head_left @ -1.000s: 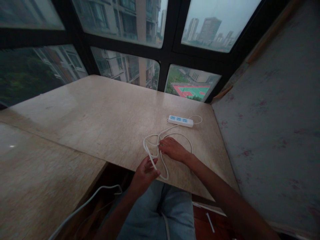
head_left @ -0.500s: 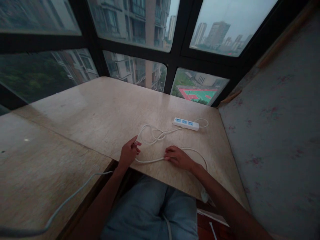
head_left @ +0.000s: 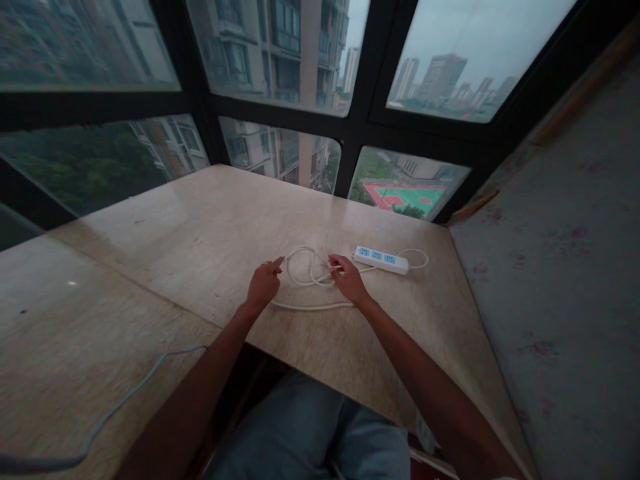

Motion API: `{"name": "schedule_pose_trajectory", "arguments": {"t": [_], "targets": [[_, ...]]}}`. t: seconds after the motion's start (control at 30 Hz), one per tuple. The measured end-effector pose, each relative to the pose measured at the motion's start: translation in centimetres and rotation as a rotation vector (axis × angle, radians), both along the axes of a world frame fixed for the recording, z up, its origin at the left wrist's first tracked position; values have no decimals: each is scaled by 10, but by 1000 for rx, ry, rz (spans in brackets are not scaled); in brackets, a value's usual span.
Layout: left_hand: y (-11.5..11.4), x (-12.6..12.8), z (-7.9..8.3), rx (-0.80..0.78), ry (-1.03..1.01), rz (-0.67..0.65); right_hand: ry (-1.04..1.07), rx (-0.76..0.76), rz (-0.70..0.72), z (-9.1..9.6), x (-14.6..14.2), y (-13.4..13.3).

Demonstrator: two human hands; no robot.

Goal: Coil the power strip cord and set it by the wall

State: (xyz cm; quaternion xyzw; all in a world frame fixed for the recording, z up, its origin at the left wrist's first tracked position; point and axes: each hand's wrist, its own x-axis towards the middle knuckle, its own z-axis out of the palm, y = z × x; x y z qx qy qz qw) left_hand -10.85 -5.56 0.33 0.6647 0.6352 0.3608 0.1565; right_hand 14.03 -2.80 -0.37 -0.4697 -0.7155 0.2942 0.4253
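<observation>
A white power strip (head_left: 381, 260) with blue socket faces lies on the stone-like counter, right of my hands. Its white cord (head_left: 305, 308) runs in loose loops across the surface between them. At the left side of the loops, my left hand (head_left: 265, 283) pinches the cord between thumb and index finger. My right hand (head_left: 347, 277) has its fingers closed on the cord at the right side of the loops, just left of the strip. A lower stretch of cord passes in front of both hands and goes behind my right forearm.
A grey cable (head_left: 135, 385) crosses the counter (head_left: 165, 253) at the left. Dark-framed windows (head_left: 280, 127) border the far edge, and a papered wall (head_left: 550, 287) rises on the right. My legs (head_left: 310, 427) are below the counter's front edge.
My right hand has moved forward from the near stretch of cord to the loops by the strip. My left hand has shifted slightly forward. The view has tilted a little.
</observation>
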Motion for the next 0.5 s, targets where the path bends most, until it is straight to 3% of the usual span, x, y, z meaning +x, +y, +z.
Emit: {"name": "schedule_pose_trajectory", "arguments": {"t": [0.17, 0.3, 0.5], "targets": [[9, -6, -9, -16, 46, -23, -59, -125, 24, -2, -14, 43], [17, -12, -15, -4, -7, -64, -66, -222, 162, -1, -27, 73], [30, -11, -7, -141, -340, -73, -65, -332, 322, 7, -24, 92]]}}
